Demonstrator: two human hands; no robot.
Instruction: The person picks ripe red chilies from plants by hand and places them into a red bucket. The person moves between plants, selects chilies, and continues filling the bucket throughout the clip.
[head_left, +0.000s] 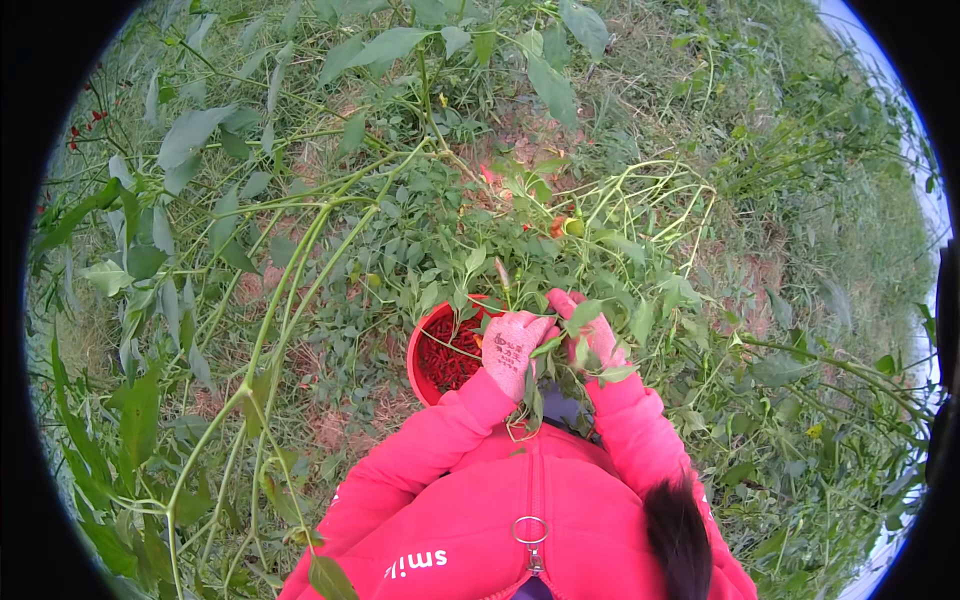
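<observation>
My left hand (514, 349), in a pink work glove that bears writing, is closed on a leafy chilli branch (533, 394) in front of my waist. Just to its right, my right hand (592, 337), gloved in pink too, grips the same bunch of foliage, and leaves partly cover its fingers. The fingertips of both hands nearly meet, so what lies between them is hidden. A red bucket (414, 360) stands directly left of my left hand and partly behind it. Many slim red chillies (448, 360) fill its visible inside.
Tall chilli stems (300, 255) arch across the left side. Low leafy plants (390, 247) grow beyond the bucket. A bent bare-stemmed plant (652, 180) leans over at right, with an orange-red item (557, 226) and a yellow-green one (574, 227) near its base. Grass surrounds them.
</observation>
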